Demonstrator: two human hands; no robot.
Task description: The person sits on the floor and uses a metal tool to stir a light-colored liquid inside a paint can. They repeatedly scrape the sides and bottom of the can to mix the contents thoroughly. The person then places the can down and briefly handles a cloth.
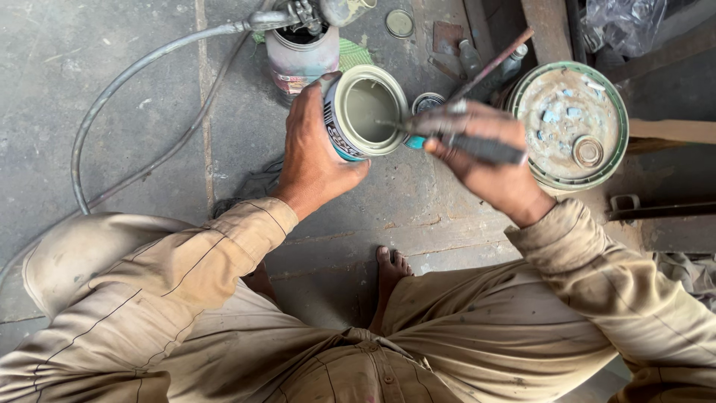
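Grey-green paint fills the small open tin [365,112], and from where I stand over the squatting person it looks smooth and even, so the stirring seems well along, though I cannot tell how thoroughly the bottom has been worked. The lid is already off; a small round lid [399,23] lies on the floor further away, and whether it belongs to this tin I cannot say. The left hand [317,145] wraps around the side of the tin, fingers closed on its wall, tipping the mouth up toward the face and holding it just above the concrete floor [112,149]. The right hand [488,160] is closed on a thin dark tool [462,142] whose tip reaches over the rim into the paint; the wrist is bent inward and the forearm comes in from the right, sleeve spattered. Beside that hand sits a big paint-crusted bucket [570,123] with its lid still on. Beyond the tin stands a spray gun pot [298,56] with a grey hose [119,82] looping off across the floor. A bare foot [391,272] rests between the knees. Nothing shows paint poured anywhere else yet.
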